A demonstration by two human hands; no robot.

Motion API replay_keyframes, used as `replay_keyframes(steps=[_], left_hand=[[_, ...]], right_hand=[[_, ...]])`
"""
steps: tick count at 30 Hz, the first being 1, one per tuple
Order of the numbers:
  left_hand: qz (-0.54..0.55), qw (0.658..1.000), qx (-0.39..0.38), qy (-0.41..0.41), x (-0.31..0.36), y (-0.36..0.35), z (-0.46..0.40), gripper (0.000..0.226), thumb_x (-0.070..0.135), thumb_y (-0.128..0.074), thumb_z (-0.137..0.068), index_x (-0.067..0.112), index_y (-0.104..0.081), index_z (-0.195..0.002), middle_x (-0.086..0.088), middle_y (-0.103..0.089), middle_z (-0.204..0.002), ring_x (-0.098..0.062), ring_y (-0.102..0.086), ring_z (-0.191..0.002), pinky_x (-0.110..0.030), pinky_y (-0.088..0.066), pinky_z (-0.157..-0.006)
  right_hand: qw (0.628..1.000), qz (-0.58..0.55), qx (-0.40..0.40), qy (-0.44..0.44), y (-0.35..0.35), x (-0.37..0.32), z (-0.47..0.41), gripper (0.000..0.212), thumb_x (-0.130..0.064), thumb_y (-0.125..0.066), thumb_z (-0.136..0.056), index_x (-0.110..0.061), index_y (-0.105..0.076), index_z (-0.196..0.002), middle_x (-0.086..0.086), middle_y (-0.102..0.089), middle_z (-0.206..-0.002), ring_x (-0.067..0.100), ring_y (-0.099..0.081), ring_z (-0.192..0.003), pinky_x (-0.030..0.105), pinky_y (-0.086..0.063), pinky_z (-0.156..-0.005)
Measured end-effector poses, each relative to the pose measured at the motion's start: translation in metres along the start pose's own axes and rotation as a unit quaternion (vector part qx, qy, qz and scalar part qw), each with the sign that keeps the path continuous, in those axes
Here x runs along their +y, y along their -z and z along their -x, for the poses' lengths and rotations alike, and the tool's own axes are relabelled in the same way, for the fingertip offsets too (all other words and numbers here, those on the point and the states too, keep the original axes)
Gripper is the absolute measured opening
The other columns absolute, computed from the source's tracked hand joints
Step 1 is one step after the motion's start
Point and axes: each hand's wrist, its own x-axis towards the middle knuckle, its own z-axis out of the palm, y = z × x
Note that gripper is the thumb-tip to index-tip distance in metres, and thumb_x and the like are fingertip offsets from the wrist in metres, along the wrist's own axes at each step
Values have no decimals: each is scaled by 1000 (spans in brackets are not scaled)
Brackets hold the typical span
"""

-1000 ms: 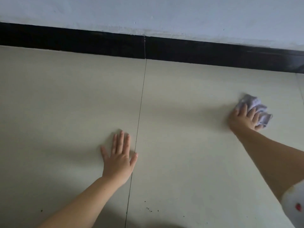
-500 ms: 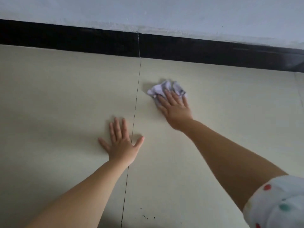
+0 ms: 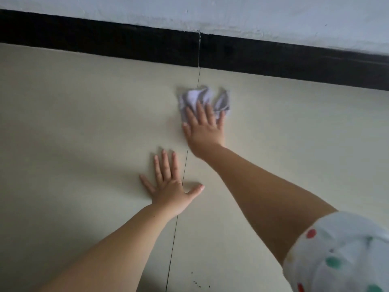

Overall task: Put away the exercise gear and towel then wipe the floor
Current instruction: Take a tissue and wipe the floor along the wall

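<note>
The right hand (image 3: 205, 131) is pressing a soft, light, crumpled cloth (image 3: 202, 98) flat against the floor (image 3: 84, 123), fingers (image 3: 200, 110) straight and spread over its near edge. The left hand (image 3: 170, 186) is bracing open-palmed, holding nothing; the cloth looks limp and likely to bunch, so a broad palm press suits it best.

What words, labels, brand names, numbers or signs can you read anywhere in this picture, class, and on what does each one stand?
None can be read: no text shows anywhere.
The cloth under the right hand is plain.
The sleeve bears only coloured dots, no letters.
The floor tiles, black skirting and wall carry no marking.
The left hand lies flat on bare tile.
</note>
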Motion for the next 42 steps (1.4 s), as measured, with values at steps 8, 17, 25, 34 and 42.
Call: replay_keyframes(steps=[8, 17, 25, 34, 42], left_hand=[[-13, 1000, -7, 0, -1, 0, -1, 114, 79, -42, -74, 27, 35, -141, 9, 53, -133, -19, 39, -135, -65, 14, -105], [-29, 1000, 0, -4, -2, -3, -2, 114, 80, -38, -74, 25, 36, -140, 8, 55, -129, -20, 40, -135, -67, 12, -105], [-28, 1000, 12, 6, 1, -2, -2, 114, 77, -45, -74, 24, 29, -144, 1, 37, -151, -22, 32, -140, -66, 10, -107], [-38, 999, 15, 4, -1, -3, -3, 114, 78, -43, -74, 25, 30, -143, 1, 39, -150, -22, 33, -139, -66, 10, -106], [-70, 997, 0, 33, 3, 3, -4, 113, 74, -48, -75, 26, 28, -144, 2, 37, -151, -22, 30, -141, -64, 6, -109]], right_hand=[[987, 109, -2, 120, 23, 89, -36, 54, -37, -2, -99, -29, 1, -152, 7, 11, -160, 31, 12, -146, 60, 1, -114], [898, -100, 71, -424, 61, 274, 37, 57, -42, -14, -99, -22, -12, -152, 9, -3, -160, 28, -1, -147, 56, 2, -116], [998, 10, 10, 62, 0, 11, 3, 54, -45, -13, -101, -31, -3, -152, -2, 6, -161, 19, 10, -147, 51, 13, -114], [977, -57, 63, -197, 30, 224, 63, 50, -44, -20, -101, -41, -9, -150, -6, 4, -161, 17, 4, -148, 46, 7, -117], [887, -141, 100, -429, 21, 272, 98, 58, -45, -25, -99, -27, -13, -153, 7, 1, -161, 27, 4, -148, 55, 7, -114]])
